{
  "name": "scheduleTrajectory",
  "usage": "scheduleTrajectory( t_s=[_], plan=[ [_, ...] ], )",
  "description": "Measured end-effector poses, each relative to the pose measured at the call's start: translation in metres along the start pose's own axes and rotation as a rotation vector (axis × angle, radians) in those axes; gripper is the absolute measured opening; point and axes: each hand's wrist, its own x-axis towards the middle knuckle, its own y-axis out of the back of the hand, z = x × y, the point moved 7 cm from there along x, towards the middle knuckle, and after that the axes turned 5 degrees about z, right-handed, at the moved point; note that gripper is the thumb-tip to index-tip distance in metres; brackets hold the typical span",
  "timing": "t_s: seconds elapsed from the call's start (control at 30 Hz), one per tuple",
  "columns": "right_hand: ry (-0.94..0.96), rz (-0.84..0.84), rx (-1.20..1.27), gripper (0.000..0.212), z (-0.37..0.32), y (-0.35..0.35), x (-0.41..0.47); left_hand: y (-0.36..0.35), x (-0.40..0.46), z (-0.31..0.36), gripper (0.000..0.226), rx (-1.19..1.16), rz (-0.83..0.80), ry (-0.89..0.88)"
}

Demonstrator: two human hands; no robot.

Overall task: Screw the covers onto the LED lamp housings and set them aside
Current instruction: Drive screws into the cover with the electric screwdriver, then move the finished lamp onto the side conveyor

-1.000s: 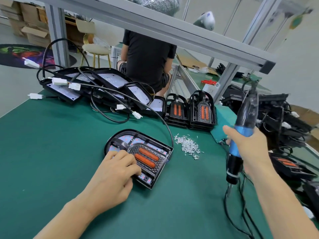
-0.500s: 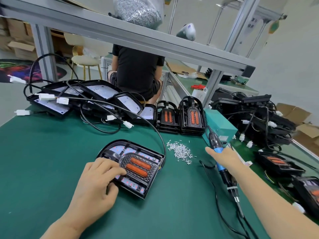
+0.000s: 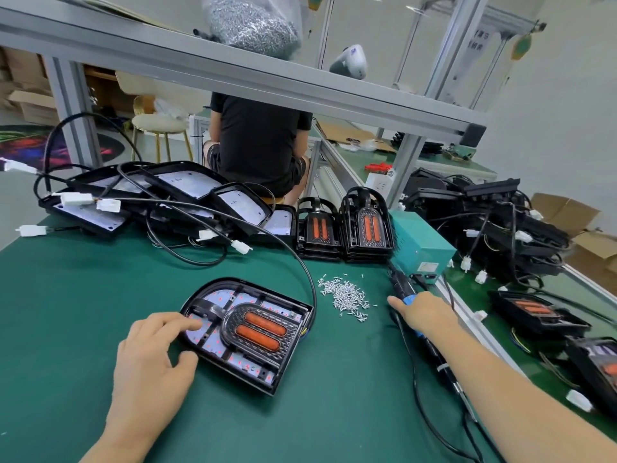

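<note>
Green table, with lamp housing lying flat near the middle. Left hand spread at its near-left edge, fingertips pressing the cover. Screw pile just right of housing. Right hand farther right, resting on screwdriver; grip unclear.

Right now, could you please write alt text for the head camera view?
A person's left hand holds a black LED lamp housing on a green bench, while the right hand holds an electric screwdriver beside loose screws.
</note>
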Motion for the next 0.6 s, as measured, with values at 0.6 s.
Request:
scheduleTrajectory(
  t_s=[0.6],
  plan=[
    [0.167,0.296,-0.210,0.059,-0.050,0.055,-0.008,-0.003,-0.002,-0.004,0.050,0.030,-0.092,0.162]
  ],
)
